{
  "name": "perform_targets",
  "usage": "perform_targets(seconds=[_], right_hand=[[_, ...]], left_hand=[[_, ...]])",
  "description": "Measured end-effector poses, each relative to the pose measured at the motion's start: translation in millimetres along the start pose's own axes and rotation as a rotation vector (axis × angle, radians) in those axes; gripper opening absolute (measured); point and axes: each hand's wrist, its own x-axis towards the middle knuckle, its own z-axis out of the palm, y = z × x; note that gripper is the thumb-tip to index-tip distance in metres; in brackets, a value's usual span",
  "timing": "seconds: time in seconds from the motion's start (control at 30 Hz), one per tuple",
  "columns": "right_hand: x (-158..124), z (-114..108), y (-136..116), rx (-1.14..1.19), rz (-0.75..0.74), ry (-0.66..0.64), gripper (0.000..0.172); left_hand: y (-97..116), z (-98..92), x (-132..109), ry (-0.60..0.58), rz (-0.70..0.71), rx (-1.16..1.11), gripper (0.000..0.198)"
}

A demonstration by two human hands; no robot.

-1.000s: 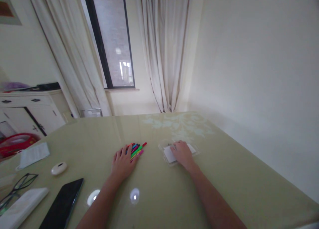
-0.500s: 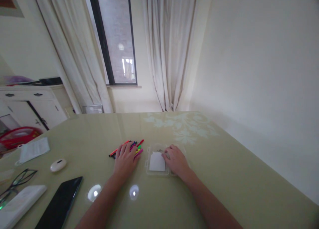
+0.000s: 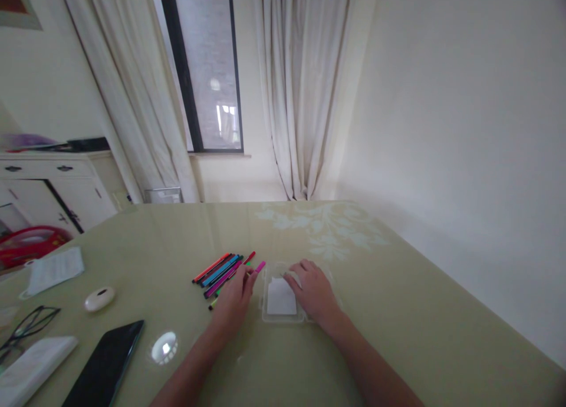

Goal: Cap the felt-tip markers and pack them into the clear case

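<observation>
My left hand pinches a pink marker pen between thumb and fingers, its tip end pointing towards the plastic case. Just left of that hand lies a loose row of coloured marker pens, partly covered by it. A clear plastic case sits right of the pens, with white paper in its left half. My right hand rests over the case's right half, fingers curled and thumb and forefinger together at the paper's upper edge. Whatever small thing they pinch is too small to name.
Along the left side of the table lie a black phone, a white slab-like device, glasses, a white rounded case and a face mask. A red chair stands beyond the left edge.
My left hand has drawn back and right from the pile and now pinches a pink marker pen. The other pens show more openly. My right hand stays over the case, its fingertips slightly further left.
</observation>
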Motion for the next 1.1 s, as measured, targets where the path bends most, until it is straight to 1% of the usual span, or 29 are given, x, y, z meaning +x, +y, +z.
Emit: perform_targets(seconds=[0.07, 0.13, 0.17, 0.27, 0.33, 0.4, 0.47, 0.53, 0.6, 0.67, 0.77, 0.83, 0.93, 1.03, 1.1], right_hand=[[-1, 2, -7, 0.315, -0.019, 0.019, 0.028], [-2, 6, -14, 0.622, -0.010, -0.007, 0.032], [-2, 8, -17, 0.736, 0.009, -0.018, 0.032], [0, 13, -19, 0.933, 0.091, -0.026, 0.036], [2, 13, -15, 1.008, 0.153, -0.014, 0.041], [6, 9, -7, 1.058, 0.219, 0.037, 0.044], [10, 4, 2, 1.087, 0.281, 0.120, 0.044], [13, 0, 12, 1.105, 0.332, 0.183, 0.043], [15, -2, 19, 1.113, 0.368, 0.213, 0.041], [16, -1, 24, 1.107, 0.384, 0.218, 0.039], [15, 1, 23, 1.079, 0.369, 0.219, 0.036], [15, 2, 21, 1.060, 0.353, 0.222, 0.035], [14, 4, 17, 1.056, 0.328, 0.196, 0.034], [13, 7, 15, 1.052, 0.308, 0.154, 0.033], [12, 9, 15, 1.036, 0.298, 0.141, 0.033]], left_hand=[[11, 6.0, -5, -0.014, 0.025, -0.119, 0.036], [20, 11.9, -10, -0.040, 0.092, -0.211, 0.034], [23, 14.2, -12, -0.061, 0.125, -0.249, 0.033], [29, 15.7, -14, -0.115, 0.176, -0.308, 0.033], [28, 11.2, -13, -0.124, 0.176, -0.304, 0.034], [24, 3.2, -11, -0.142, 0.173, -0.271, 0.034], [17, -5.4, -9, -0.188, 0.188, -0.211, 0.036], [10, -11.5, -10, -0.266, 0.218, -0.151, 0.046], [7, -13.0, -11, -0.335, 0.239, -0.122, 0.053], [8, -9.9, -14, -0.374, 0.234, -0.133, 0.055], [13, -0.6, -17, -0.408, 0.201, -0.183, 0.059], [15, 5.2, -18, -0.415, 0.193, -0.198, 0.064], [13, 10.2, -20, -0.409, 0.224, -0.174, 0.067], [11, 11.3, -21, -0.409, 0.262, -0.139, 0.066], [13, 11.4, -21, -0.409, 0.296, -0.127, 0.058]])
